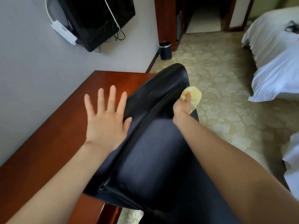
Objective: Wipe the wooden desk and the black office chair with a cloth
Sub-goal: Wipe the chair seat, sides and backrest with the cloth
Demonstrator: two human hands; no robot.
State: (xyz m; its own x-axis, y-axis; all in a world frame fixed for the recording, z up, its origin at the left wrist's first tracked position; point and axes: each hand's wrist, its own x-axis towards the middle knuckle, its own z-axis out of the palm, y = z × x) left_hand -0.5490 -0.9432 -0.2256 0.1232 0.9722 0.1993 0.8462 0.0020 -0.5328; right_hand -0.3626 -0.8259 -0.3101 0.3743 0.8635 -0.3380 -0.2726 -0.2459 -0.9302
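Note:
The black office chair (150, 152) fills the middle of the head view, its padded back facing me and pushed against the reddish wooden desk (53, 147) on the left. My left hand (106, 117) is spread with straight fingers over the desk and the chair back's left edge, thumb touching the leather. My right hand (182, 106) grips a bunched yellow cloth (194, 96) against the right side of the chair back near its top. The right hand's fingers are hidden behind the cloth and the chair.
A grey wall runs behind the desk, with a black TV (100, 18) and a white power strip (63, 32) hanging on it. A black waste bin (165, 50) stands on the patterned carpet by a wooden door frame. A white bed (275, 59) lies to the right.

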